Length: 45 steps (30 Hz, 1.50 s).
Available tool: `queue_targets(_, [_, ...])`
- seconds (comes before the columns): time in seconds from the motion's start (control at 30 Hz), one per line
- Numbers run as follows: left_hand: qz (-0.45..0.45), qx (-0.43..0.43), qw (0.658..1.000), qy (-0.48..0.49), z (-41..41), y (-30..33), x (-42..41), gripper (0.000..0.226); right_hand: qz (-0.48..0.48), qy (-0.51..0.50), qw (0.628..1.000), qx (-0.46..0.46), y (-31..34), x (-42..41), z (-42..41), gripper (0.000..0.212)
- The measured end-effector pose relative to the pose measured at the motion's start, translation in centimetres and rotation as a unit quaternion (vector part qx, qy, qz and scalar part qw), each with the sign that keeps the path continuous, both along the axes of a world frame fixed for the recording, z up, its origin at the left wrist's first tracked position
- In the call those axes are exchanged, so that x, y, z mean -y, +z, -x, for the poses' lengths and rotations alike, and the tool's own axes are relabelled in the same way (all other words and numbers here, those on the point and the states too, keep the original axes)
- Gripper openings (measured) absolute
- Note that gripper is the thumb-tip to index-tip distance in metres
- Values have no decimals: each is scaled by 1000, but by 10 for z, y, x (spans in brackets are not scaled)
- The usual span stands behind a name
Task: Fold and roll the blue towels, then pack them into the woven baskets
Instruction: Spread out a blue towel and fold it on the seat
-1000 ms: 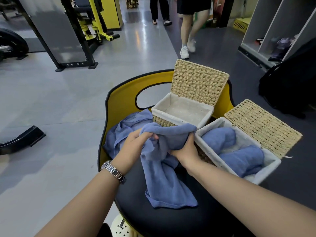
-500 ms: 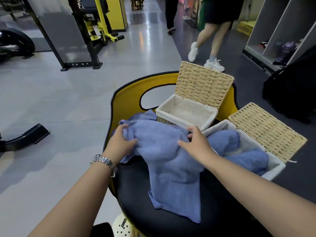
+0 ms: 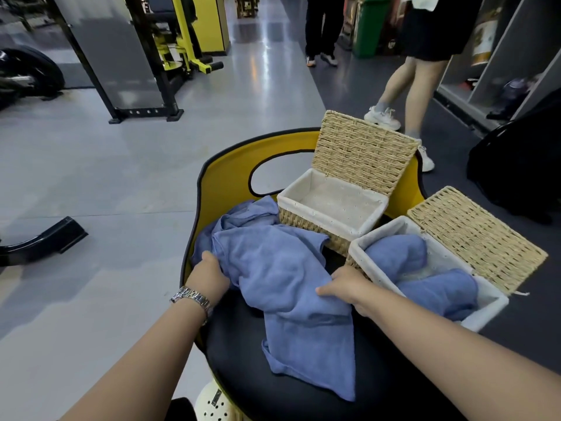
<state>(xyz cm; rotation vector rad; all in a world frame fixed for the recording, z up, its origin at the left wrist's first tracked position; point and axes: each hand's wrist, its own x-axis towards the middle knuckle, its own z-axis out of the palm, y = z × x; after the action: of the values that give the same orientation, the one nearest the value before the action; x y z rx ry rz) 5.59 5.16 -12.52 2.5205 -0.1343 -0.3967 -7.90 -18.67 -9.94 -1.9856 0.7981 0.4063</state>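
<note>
Fingers of the left hand (image 3: pixel 209 276) curl round the left edge of the loose blue towel (image 3: pixel 291 296), pinching the cloth, while the right hand (image 3: pixel 346 287) lies flatter on its right edge with fingers spread and pressing down; whether it grips the cloth cannot be told. That towel is spread crumpled across the black seat (image 3: pixel 303 399) of a yellow-backed chair (image 3: pixel 224 183), its lower end hanging toward the viewer, with a second heap of blue cloth (image 3: pixel 243 212) behind it. At the back of the seat stands a far woven basket (image 3: pixel 331 208), lid propped upright, white lining bare. Just right of it the near woven basket (image 3: pixel 431 268), lid tipped back, holds two rolled blue towels (image 3: pixel 394 256) side by side. A metal wristwatch (image 3: pixel 191 297) sits on the left wrist. Beyond, two people's legs (image 3: pixel 406 86) cross the grey floor.
</note>
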Motion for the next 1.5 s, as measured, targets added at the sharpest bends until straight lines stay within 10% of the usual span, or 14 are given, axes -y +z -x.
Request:
queue_targets(0.2, [-48, 15, 999, -6, -2, 27, 1, 24, -75, -37, 995, 62, 16, 5, -3, 9])
queue_targets(0.33, [92, 32, 993, 62, 2, 38, 9, 12, -52, -44, 983, 172, 24, 12, -3, 16])
queue_targets(0.5, [400, -251, 854, 218, 26, 38, 25, 61, -214, -150, 931, 254, 28, 18, -2, 33])
queue_targets(0.67, [439, -369, 776, 262, 54, 20, 41, 12, -348, -192, 883, 251, 26, 17, 0, 19])
queue_targets(0.9, [358, -357, 825, 253, 51, 15, 37, 23, -218, -151, 928, 263, 31, 22, 1, 20])
queue_targets(1.1, [286, -50, 939, 183, 49, 31, 35, 30, -94, -112, 942, 303, 39, 27, 3, 17])
queue_targets(1.3, [430, -134, 878, 160, 48, 49, 28, 23, -56, -105, 938, 327, 48, 32, 6, 21])
queue_targets(1.5, [417, -33, 906, 64, 45, 79, 26, 36, -1, -160, 907, 391, 61, 43, 10, 24])
